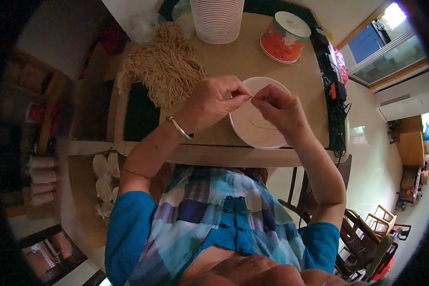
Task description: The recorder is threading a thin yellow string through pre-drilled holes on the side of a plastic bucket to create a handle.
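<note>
Above a white round bowl (pixel 240 127), my left hand (pixel 217 99) and my right hand (pixel 280 110) meet fingertip to fingertip. Each one is closed in a pinch between thumb and forefinger. What sits between the tips is very fine, seemingly a thin string, and mostly hidden by the fingers. A thin, curved brown string (pixel 263 127) shows against the inside of the bowl, running behind my right hand. Left of my left hand, a large tangled bundle of beige strings (pixel 164 69) is heaped on the table (pixel 209 138).
A tall stack of white tubs (pixel 218 21) stands at the back. Right of it is a red-orange printed tub (pixel 283 40) with a white top. Clear plastic bags (pixel 145 27) lie back left. A power strip (pixel 337 90) with cables runs along the right edge. Chairs (pixel 367 238) stand lower right.
</note>
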Available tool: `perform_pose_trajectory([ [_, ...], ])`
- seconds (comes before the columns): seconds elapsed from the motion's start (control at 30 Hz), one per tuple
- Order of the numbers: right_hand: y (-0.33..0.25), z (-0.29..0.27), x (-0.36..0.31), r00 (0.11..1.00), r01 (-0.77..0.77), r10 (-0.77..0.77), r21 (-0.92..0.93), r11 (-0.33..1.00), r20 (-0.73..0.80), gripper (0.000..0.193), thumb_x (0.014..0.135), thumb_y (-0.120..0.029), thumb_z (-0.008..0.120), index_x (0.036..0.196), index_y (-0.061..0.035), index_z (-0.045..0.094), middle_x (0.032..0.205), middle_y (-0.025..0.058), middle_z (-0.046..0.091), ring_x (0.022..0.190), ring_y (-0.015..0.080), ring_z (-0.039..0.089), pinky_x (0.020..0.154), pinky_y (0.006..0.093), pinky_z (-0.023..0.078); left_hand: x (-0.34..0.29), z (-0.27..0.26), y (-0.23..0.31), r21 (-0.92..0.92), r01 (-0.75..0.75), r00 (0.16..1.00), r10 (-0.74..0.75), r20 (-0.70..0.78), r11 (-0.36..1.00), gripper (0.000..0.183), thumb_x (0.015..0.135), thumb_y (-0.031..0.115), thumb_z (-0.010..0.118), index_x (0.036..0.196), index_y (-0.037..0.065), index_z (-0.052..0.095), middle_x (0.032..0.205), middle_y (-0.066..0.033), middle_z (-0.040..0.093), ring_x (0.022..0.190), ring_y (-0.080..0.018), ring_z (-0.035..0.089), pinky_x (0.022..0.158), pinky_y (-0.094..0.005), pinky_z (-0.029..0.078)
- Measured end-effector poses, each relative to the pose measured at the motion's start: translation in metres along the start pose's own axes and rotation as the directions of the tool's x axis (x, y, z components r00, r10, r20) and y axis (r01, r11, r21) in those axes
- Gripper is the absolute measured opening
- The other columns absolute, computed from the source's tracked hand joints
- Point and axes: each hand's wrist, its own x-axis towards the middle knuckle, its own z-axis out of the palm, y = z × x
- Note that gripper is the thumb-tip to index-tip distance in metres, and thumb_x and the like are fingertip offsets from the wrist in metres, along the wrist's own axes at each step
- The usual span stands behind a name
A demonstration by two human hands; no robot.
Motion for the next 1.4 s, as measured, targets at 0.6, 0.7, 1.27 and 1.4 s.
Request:
perform_pose_trajectory([
  [0.6, 0.007, 0.0, -0.004, 0.986, 0.148, -0.138, 0.1, 0.984, -0.097, 0.003, 0.087, -0.006, 0.065, 0.09, -0.0048, 0.064, 0.073, -0.0066, 0.055, 0.062, 0.0003, 0.044, 0.055, 0.0171, 0.034, 0.0, -0.002, 0.0, 0.04, -0.046, 0.998, 0.048, -0.043, 0.998, 0.029, 0.099, 0.025, 0.049, 0.093, 0.001, 0.064, 0.076, -0.0047, 0.061, 0.074, -0.0119, 0.059, 0.07, -0.0267, 0.048],
  [0.7, 0.002, 0.001, -0.007, 0.986, 0.154, -0.147, 0.087, 0.984, -0.084, 0.003, 0.086, -0.004, 0.065, 0.089, -0.004, 0.063, 0.073, -0.0068, 0.056, 0.064, 0.0005, 0.045, 0.057, 0.0169, 0.035, 0.001, 0.002, 0.006, 0.075, -0.08, 0.997, 0.079, 0.016, 0.994, 0.035, 0.099, 0.03, 0.048, 0.089, 0.001, 0.064, 0.074, -0.006, 0.059, 0.072, -0.0131, 0.058, 0.067, -0.0276, 0.047],
  [1.27, 0.002, 0.002, -0.005, 0.993, 0.089, -0.092, -0.037, 0.995, -0.077, 0.007, 0.089, -0.008, 0.063, 0.092, -0.0023, 0.061, 0.078, -0.0029, 0.06, 0.072, 0.0041, 0.052, 0.063, 0.0212, 0.044, -0.001, 0.002, -0.005, -0.137, 0.108, 0.991, -0.096, 0.09, 0.985, 0.017, 0.095, 0.016, 0.056, 0.087, 0.001, 0.058, 0.078, -0.0005, 0.057, 0.075, -0.0084, 0.052, 0.071, -0.0246, 0.044],
  [1.4, 0.009, 0.001, -0.003, 0.993, 0.107, -0.104, 0.047, 0.993, -0.064, 0.006, 0.089, -0.01, 0.062, 0.093, -0.0064, 0.062, 0.077, -0.0065, 0.057, 0.066, 0.0003, 0.046, 0.056, 0.0171, 0.035, 0.0, -0.001, -0.003, -0.259, 0.177, 0.982, -0.151, 0.116, 0.95, 0.014, 0.093, 0.014, 0.059, 0.087, 0.001, 0.061, 0.079, -0.0001, 0.059, 0.077, -0.0076, 0.054, 0.072, -0.0233, 0.045],
])
